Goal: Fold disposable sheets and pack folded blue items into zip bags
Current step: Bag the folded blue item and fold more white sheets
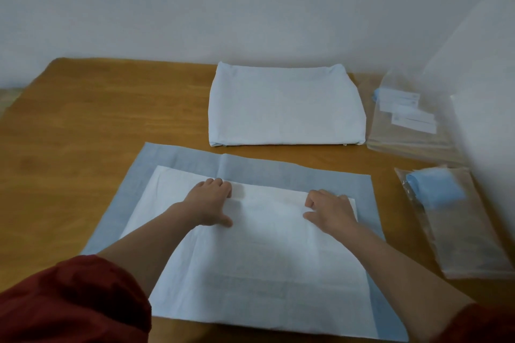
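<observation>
A disposable sheet [250, 259], white in the middle with a blue border, lies spread flat on the wooden table [83, 120] in front of me. My left hand [211, 202] rests palm down on its far white part, left of centre. My right hand [330, 210] rests palm down on the same far part, further right. Both hands press on the sheet with fingers bent slightly at its upper edge. A stack of folded pale sheets [284, 106] sits beyond it. At the right lies a zip bag [459, 231] with a folded blue item [434, 186] inside.
A pile of clear zip bags with white labels [407, 117] lies at the far right by the wall. A white surface [485, 92] rises along the right side. Bare wood shows at the left of the table.
</observation>
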